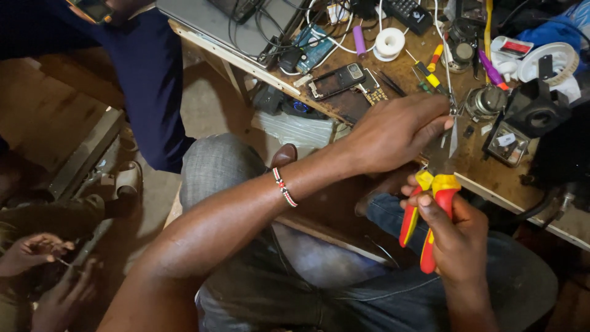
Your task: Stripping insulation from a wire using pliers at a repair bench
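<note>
At the near edge of the cluttered bench (pixel 485 178), the right hand (pixel 458 237) wraps its grip around the red-and-yellow handles of a pair of pliers (pixel 430 206), whose metal nose points up toward the bench edge. The left hand (pixel 393 132) reaches across and pinches a thin wire (pixel 450 92) just above the nose; its grip is narrow, closed on the wire.

To do this well, the wire probably wants to be kept taut and steady between the fingertips, with the plier nose square to it and squeezed evenly. Whether the nose already bites the wire cannot be told. A dismantled phone (pixel 337 80) lies further in, well apart.
</note>
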